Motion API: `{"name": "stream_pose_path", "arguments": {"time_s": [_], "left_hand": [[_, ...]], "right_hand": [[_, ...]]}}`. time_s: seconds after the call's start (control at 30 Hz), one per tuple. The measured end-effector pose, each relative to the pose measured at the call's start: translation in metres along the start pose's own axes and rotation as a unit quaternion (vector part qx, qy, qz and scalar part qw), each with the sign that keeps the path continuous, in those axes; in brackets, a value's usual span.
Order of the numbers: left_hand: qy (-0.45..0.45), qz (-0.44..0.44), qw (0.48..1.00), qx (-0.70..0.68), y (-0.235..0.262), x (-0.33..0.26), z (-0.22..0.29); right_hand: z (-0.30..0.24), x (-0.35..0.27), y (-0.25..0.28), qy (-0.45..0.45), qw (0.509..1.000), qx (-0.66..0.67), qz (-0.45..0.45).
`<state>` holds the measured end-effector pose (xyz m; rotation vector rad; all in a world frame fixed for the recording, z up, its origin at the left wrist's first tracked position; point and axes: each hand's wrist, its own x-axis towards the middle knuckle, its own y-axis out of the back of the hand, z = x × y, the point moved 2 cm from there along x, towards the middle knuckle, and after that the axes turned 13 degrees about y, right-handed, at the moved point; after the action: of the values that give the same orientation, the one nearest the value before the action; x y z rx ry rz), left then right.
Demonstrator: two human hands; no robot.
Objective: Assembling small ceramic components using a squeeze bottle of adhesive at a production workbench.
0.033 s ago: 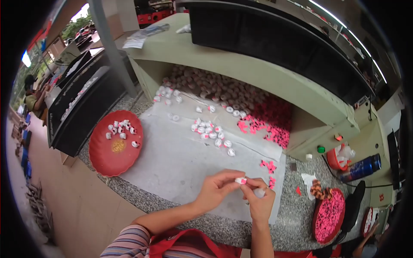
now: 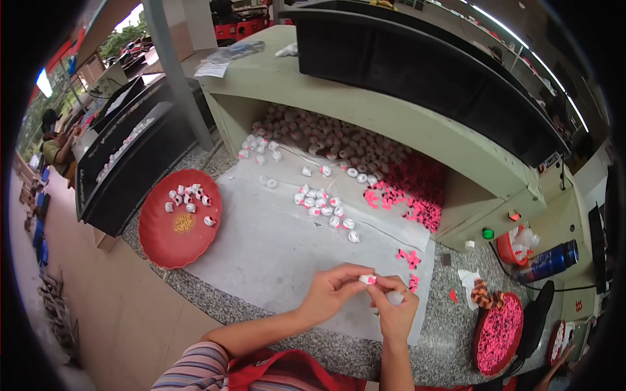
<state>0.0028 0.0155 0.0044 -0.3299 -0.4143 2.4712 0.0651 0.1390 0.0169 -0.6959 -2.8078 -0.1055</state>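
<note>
Over the front of a white sheet, my left hand point(image 2: 328, 294) and my right hand point(image 2: 395, 314) meet fingertip to fingertip. Between them they pinch a small round white piece with a pink patch point(image 2: 368, 279). Tucked in my right hand's curled fingers is a whitish translucent object point(image 2: 394, 297), its kind partly hidden. Beyond the hands lies a loose group of similar white-and-pink pieces point(image 2: 319, 202). A few bright pink cutouts with dark spots point(image 2: 409, 259) lie on the sheet to the right of my hands.
At left stands a red scalloped dish point(image 2: 163, 238) with several white pieces. A green shelf point(image 2: 365, 101) spans the back, heaped beneath with white pieces and pink cutouts. Above it rests a black bin point(image 2: 404, 65). Right are a dish of pink bits point(image 2: 501, 332) and a blue bottle point(image 2: 551, 259).
The whole view has shifted slightly, so the scene sits a little lower and further right. Both hands keep their pinch on the white-and-pink piece.
</note>
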Motion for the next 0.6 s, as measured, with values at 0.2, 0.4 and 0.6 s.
{"name": "stream_pose_path", "arguments": {"time_s": [0.2, 0.4, 0.6], "left_hand": [[0.024, -0.008, 0.999, 0.047, 0.002, 0.003, -0.005], [0.097, -0.028, 0.993, -0.055, 0.011, 0.01, 0.005], [0.169, -0.075, 0.978, -0.1, 0.011, 0.013, 0.0]], "right_hand": [[0.007, -0.001, -0.002, -0.017, 0.999, 0.008, 0.032], [0.008, 0.015, -0.001, 0.003, 0.999, 0.003, -0.054], [-0.004, 0.009, 0.001, 0.177, 0.98, -0.066, -0.06]]}}
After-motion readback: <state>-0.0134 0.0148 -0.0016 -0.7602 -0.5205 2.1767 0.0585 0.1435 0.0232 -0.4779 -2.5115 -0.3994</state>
